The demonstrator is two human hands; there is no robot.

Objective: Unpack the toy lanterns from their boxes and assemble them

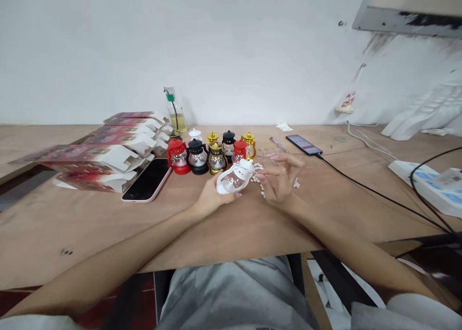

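My left hand (211,193) is closed around a small white lantern (234,177) with a clear globe, tilted so its top leans to the right. Close to that top, my right hand (281,178) has thumb and fingers drawn together in a pinch; whatever is between them is too small to make out. Just behind stand several more little lanterns, among them a red lantern (178,156), a black lantern (197,156) and a gold lantern (217,158). Small white pieces (263,193) lie on the table beside and partly behind my right hand.
Flattened red-and-white boxes (104,157) are stacked at the left, next to a phone (147,179). A pump bottle (175,111) stands against the wall. At right are a second phone (303,145) with a black cable, a screwdriver-like tool (277,144) and a power strip (426,185).
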